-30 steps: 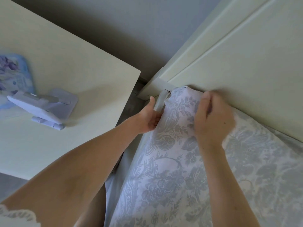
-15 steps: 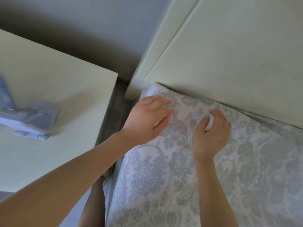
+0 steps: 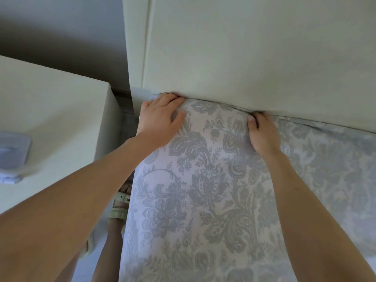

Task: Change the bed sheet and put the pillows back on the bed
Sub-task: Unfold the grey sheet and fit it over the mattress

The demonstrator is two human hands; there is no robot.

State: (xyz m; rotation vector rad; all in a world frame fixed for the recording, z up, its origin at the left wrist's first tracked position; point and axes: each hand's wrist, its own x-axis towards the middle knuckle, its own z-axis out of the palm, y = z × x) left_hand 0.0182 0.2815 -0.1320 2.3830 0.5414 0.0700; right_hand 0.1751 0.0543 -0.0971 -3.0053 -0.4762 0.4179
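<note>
A white bed sheet (image 3: pixel 205 180) with a grey floral pattern covers the mattress corner against the cream headboard (image 3: pixel 244 53). My left hand (image 3: pixel 160 117) lies flat on the sheet at the corner, fingertips pushed into the gap under the headboard. My right hand (image 3: pixel 262 133) presses on the sheet further right, its fingers tucked into the same gap and hidden from the knuckles on. No pillows are in view.
A cream bedside table (image 3: pixel 57 123) stands left of the bed, with a pale lilac folding stand (image 3: pixel 12 153) at its left edge. A narrow gap of floor separates table and bed, where my sandalled foot (image 3: pixel 120 206) stands.
Both hands let go of the pinched sheet corner, laid it over the mattress, then moved up to the headboard and pushed their fingers into the gap. The view shifted right.
</note>
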